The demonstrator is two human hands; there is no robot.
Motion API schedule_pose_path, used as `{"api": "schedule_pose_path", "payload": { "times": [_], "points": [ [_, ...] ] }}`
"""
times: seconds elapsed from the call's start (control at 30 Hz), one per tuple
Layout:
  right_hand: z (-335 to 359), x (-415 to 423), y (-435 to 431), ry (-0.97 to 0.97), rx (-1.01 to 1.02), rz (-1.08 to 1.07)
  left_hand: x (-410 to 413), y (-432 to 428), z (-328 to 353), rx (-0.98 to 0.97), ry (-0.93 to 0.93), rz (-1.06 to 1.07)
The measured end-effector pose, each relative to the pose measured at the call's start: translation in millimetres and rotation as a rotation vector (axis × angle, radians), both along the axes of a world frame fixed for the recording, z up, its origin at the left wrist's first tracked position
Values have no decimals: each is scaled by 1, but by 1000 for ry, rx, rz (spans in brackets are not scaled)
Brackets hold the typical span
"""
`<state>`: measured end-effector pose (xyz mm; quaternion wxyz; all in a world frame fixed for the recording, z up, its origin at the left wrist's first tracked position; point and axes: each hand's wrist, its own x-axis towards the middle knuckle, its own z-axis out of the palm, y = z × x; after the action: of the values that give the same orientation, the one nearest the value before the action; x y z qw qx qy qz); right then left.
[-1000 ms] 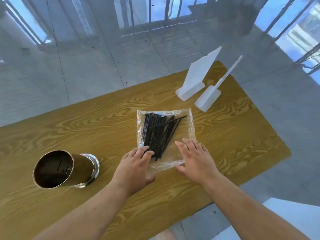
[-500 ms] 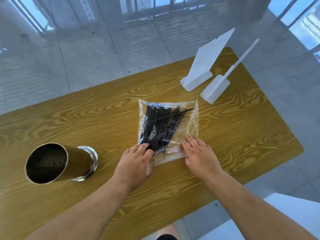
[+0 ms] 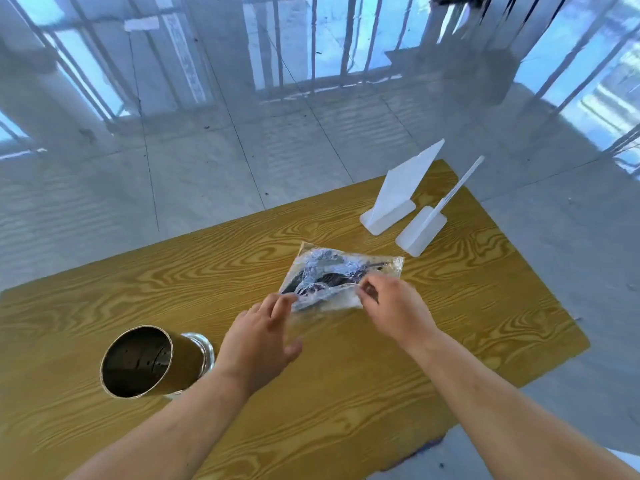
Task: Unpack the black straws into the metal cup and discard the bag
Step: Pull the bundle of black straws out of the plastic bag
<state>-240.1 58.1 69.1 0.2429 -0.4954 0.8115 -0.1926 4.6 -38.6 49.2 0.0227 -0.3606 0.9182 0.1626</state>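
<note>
On the bench [image 3: 145, 299], wood-grain top, everything sits toward the middle and far right corner. Grey tiled floor [image 3: 194, 188] around it.

Metal cup [image 3: 152, 362]: near the bench's near-left area, open mouth facing the camera, looks empty, just left of the left forearm.

Two white plastic stands [image 3: 403, 199] near the far right corner, side by side, close to each other, apart from the bag.

Clear plastic bag [image 3: 341, 280]: mid-bench, between the stands and the hands, crumpled and glary. Near edge looks lifted, far edge looks down on the bench. Black straws [image 3: 329, 279] inside it; only a dark bundle shows through the glare.

Left hand [image 3: 258, 344]: fingers loosely spread, fingertips at the bag's near-left corner; can't tell whether it actually has a grip on the plastic.

Right hand [image 3: 394, 306]: grip is a thumb-and-finger pinch on the bag's near-right edge, pulling the film up.
</note>
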Motion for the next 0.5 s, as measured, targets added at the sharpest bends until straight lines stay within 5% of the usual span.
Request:
{"api": "schedule_pose_path", "payload": {
  "times": [0.27,0.5],
  "points": [
    [78,-9,-57,-334,-206,-132,2,-28,79,-321,165,-42],
    [142,-4,-92,-847,-197,-131,-7,-42,145,-515,231,-25]
  ]
}}
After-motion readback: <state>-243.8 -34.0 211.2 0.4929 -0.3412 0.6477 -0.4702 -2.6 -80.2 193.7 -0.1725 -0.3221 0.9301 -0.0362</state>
